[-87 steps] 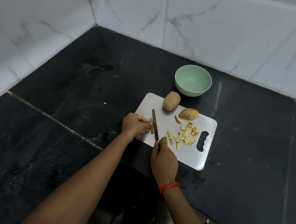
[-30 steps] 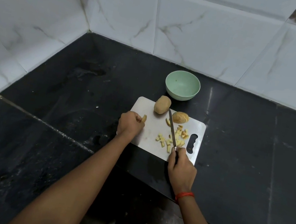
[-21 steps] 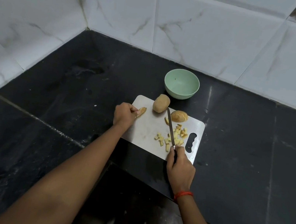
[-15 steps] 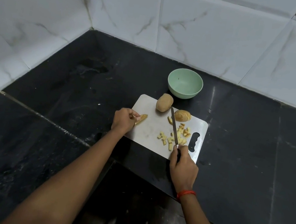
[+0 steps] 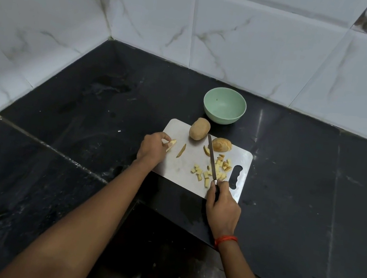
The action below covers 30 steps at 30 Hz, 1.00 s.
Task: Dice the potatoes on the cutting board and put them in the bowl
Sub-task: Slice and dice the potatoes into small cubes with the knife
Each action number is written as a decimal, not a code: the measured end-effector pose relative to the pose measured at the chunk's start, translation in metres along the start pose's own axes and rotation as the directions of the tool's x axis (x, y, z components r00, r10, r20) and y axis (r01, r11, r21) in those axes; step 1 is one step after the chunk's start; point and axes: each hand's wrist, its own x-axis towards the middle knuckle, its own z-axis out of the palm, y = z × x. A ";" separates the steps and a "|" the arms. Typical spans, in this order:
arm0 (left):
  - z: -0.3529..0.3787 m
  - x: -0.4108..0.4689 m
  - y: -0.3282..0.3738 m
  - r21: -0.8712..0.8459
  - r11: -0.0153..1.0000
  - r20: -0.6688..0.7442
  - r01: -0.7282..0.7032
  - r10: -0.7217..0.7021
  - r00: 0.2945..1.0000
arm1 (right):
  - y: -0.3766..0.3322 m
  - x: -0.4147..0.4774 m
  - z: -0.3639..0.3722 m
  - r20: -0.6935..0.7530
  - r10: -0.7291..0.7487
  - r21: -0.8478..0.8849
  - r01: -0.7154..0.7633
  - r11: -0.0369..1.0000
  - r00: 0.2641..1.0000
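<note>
Potato slice (image 5: 172, 143) pinched in left hand (image 5: 152, 148) over cutting board (image 5: 173, 166); knife (image 5: 211, 160) gripped in right hand (image 5: 222, 205), blade among dice (image 5: 217, 170). Whole potato (image 5: 199, 129) near bowl (image 5: 224, 105). Judged firm, light, wet-slick: best pinned flat-side down, clear of blade.

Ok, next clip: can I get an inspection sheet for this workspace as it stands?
Surface: black stone countertop, wet smudges near the corner.
Job's things: pale cutting board holding a whole potato, a cut potato half, loose slices and diced pieces; green bowl beyond it, no potato inside.
Clutter: nothing seen.
Hands: left hand pinches a potato slice; right hand grips the knife, blade among the dice.
Cables: nothing seen.
Surroundings: white marbled wall tiles on two sides.
</note>
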 end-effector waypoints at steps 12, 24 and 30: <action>0.007 -0.030 0.017 0.377 0.882 -0.037 -0.282 0.318 0.947 | -0.001 -0.001 0.000 -0.007 -0.002 0.027 0.002 1.000 1.000; -0.005 0.020 0.033 0.501 0.840 -0.029 -0.207 0.255 0.966 | 0.002 0.001 0.000 -0.009 -0.006 0.018 0.006 1.000 1.000; -0.029 0.010 -0.005 0.286 0.953 -0.138 -0.096 0.141 0.980 | 0.003 0.001 0.001 -0.002 0.007 0.028 -0.006 1.000 1.000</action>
